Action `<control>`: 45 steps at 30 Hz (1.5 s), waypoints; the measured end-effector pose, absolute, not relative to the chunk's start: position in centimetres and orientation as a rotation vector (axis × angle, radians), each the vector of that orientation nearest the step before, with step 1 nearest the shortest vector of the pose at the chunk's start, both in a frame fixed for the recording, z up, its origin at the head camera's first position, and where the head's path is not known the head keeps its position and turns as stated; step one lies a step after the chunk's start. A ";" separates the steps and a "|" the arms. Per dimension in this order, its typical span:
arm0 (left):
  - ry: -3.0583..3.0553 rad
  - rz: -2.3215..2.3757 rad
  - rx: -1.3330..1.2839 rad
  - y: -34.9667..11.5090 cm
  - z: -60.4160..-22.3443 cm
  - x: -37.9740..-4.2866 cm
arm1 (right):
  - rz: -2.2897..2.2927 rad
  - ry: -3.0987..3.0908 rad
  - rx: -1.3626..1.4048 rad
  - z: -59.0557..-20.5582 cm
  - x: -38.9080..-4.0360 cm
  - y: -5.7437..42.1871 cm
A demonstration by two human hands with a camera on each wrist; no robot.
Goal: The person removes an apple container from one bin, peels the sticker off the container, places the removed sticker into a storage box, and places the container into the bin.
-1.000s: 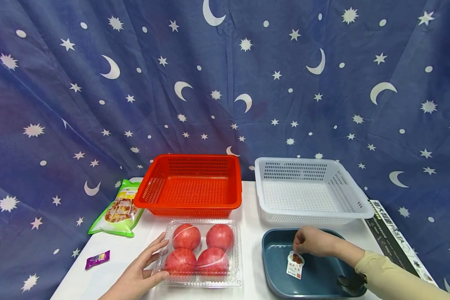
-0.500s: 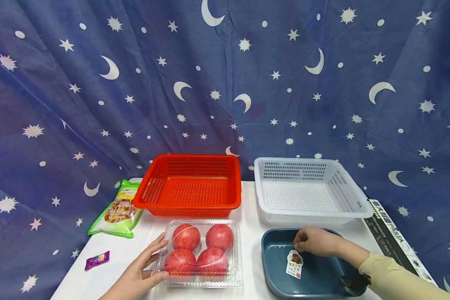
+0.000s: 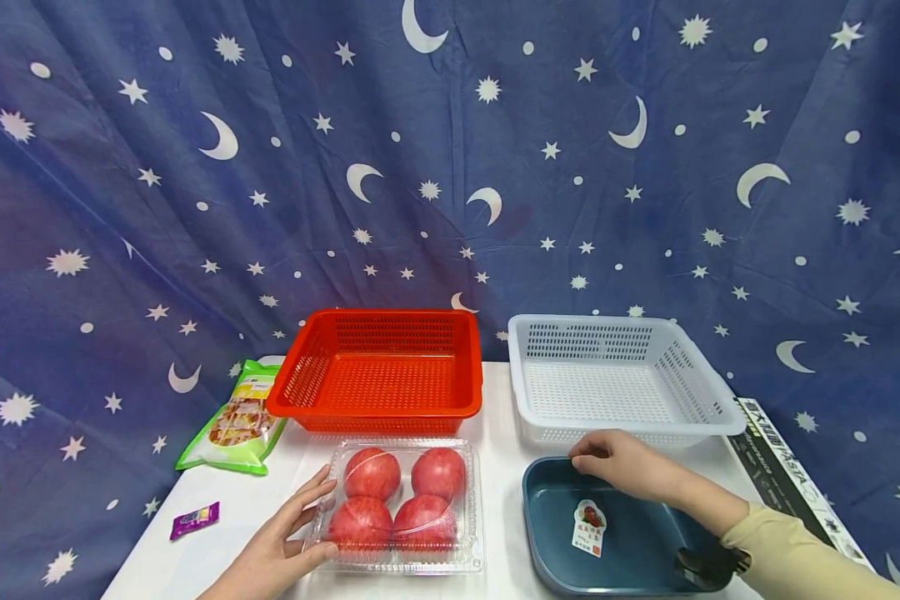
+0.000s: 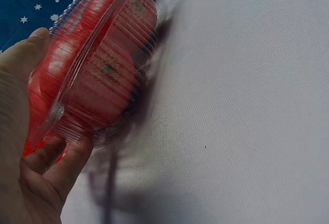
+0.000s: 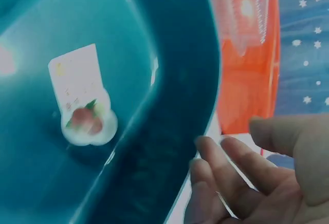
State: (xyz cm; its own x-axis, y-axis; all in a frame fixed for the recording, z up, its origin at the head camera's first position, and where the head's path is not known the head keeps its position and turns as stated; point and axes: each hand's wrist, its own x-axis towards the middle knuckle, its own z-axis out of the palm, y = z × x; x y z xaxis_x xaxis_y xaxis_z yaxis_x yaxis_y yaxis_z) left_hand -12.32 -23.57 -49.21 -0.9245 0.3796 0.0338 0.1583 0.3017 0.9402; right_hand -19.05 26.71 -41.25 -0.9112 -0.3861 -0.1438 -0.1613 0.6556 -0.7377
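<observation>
My left hand (image 3: 285,533) touches the left side of a clear plastic clamshell box (image 3: 472,542), thumb at the front corner, fingers spread along the side. In the left wrist view the thumb lies at the rim. Inside the box sit several large red apples (image 3: 423,523). My right hand (image 3: 618,462) is over the back left rim of a dark teal basin (image 3: 637,525), fingers loosely bent with nothing between them. On the basin's floor lies a small white packet (image 3: 588,533) with a picture of red fruit, apart from the right hand.
Behind stand a red plastic basket (image 3: 393,392) and a white one (image 3: 615,400). A green snack bag (image 3: 240,421) and a purple wrapped sweet (image 3: 195,520) lie at the left. A black printed box (image 3: 795,492) lies along the right edge. A starry blue curtain (image 3: 450,167) hangs behind.
My right hand has let go of the white packet and moved back and up toward the basin's back left rim. The packet stays on the basin's floor. The left hand is still.
</observation>
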 end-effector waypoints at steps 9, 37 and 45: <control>2.368 1.634 0.439 -23.7 -49.1 -12.3 | -1.295 2.653 -0.299 -39.7 -18.2 23.7; 2.369 1.691 0.440 -23.7 -49.4 -12.5 | -1.658 2.217 -0.256 -40.0 -15.8 16.8; 2.373 1.688 0.494 -23.7 -49.4 -12.4 | -1.763 2.053 -0.100 -40.7 -14.8 15.2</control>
